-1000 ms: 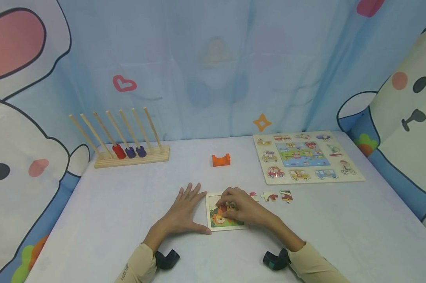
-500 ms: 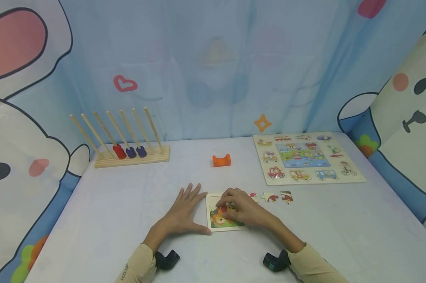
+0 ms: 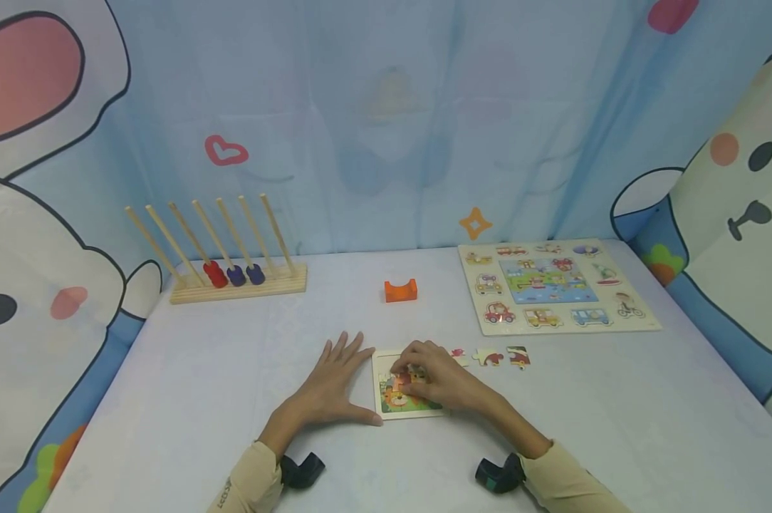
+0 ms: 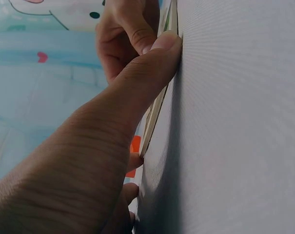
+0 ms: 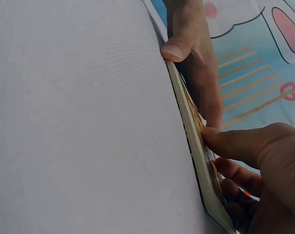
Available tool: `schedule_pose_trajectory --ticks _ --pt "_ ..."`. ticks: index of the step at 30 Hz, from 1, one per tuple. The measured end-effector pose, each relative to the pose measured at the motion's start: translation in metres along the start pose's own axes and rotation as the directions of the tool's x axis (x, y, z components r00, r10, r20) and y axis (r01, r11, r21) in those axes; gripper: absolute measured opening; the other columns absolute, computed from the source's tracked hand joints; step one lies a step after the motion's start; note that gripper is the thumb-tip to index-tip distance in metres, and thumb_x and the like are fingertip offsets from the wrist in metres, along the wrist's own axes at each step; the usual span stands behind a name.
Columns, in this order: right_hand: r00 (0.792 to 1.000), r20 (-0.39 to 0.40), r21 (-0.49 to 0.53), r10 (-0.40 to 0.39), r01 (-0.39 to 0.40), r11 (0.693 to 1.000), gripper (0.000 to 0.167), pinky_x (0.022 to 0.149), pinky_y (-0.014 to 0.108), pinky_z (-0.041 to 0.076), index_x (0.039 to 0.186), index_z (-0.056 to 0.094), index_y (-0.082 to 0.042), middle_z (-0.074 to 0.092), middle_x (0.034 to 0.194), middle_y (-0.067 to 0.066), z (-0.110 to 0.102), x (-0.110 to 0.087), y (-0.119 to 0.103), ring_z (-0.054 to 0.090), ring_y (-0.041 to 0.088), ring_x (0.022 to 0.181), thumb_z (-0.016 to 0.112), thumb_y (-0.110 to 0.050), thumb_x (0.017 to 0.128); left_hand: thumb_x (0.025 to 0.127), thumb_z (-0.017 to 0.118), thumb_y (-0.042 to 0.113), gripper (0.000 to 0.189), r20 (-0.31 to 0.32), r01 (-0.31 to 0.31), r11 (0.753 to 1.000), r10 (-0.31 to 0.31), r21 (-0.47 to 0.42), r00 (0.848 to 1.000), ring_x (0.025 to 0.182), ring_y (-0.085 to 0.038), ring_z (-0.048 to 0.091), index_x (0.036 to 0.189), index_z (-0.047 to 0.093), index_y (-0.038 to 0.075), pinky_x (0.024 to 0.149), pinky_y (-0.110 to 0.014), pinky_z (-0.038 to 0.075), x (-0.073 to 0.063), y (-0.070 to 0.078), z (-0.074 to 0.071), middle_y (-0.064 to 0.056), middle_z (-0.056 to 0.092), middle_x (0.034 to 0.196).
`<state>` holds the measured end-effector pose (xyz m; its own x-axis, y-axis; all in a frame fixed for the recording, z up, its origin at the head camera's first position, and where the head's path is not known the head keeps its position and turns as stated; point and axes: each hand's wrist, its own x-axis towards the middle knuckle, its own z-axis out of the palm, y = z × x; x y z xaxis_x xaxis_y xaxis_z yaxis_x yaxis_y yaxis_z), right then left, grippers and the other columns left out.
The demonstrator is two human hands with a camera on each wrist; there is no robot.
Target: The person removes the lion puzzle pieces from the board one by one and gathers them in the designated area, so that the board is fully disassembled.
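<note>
Left hand (image 4: 124, 108) has thumb on board (image 4: 154, 117) edge, right hand (image 4: 127, 31) just beyond, orange block (image 4: 136, 142) partly hidden.

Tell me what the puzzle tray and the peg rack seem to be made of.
The puzzle tray looks like smooth wood or fibreboard, judging by its pale edge. The peg rack is probably bare wood, matte: its tan surface looks unpainted.

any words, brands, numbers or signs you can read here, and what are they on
None can be read with certainty.
Left sleeve: dark lettering, too small and blurred to quote.
Small puzzle, big puzzle: pictures, no legible text.
</note>
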<state>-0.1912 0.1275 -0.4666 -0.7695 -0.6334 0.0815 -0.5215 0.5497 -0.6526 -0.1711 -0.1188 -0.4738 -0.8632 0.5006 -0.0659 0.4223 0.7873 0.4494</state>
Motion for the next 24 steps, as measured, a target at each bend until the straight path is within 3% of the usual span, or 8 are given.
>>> schedule_pose_trajectory --ticks 11,24 --pt "1.000 -0.009 0.033 0.018 -0.018 0.999 0.024 0.092 0.041 0.040 0.108 0.068 -0.024 0.059 0.107 -0.010 0.0010 -0.0004 0.0008 0.048 0.013 0.102 0.074 -0.020 0.084 0.063 0.072 0.072 0.111 0.007 -0.001 1.000 0.001 0.003 1.000 0.148 -0.030 -0.001 0.150 0.031 0.018 0.118 -0.053 0.000 -0.0001 0.0002 -0.0005 -0.007 0.010 0.161" --pt "1.000 -0.026 0.156 0.007 -0.003 0.988 0.024 0.091 0.041 0.038 0.108 0.067 -0.025 0.063 0.104 -0.013 0.0012 -0.0004 0.0057 0.049 0.014 0.100 0.073 -0.018 0.085 0.061 0.072 0.074 0.112 0.015 0.018 1.000 -0.018 -0.011 1.000 0.148 -0.026 -0.003 0.151 0.030 0.020 0.119 -0.050 -0.002 0.0011 -0.0002 0.0002 -0.004 0.008 0.161"
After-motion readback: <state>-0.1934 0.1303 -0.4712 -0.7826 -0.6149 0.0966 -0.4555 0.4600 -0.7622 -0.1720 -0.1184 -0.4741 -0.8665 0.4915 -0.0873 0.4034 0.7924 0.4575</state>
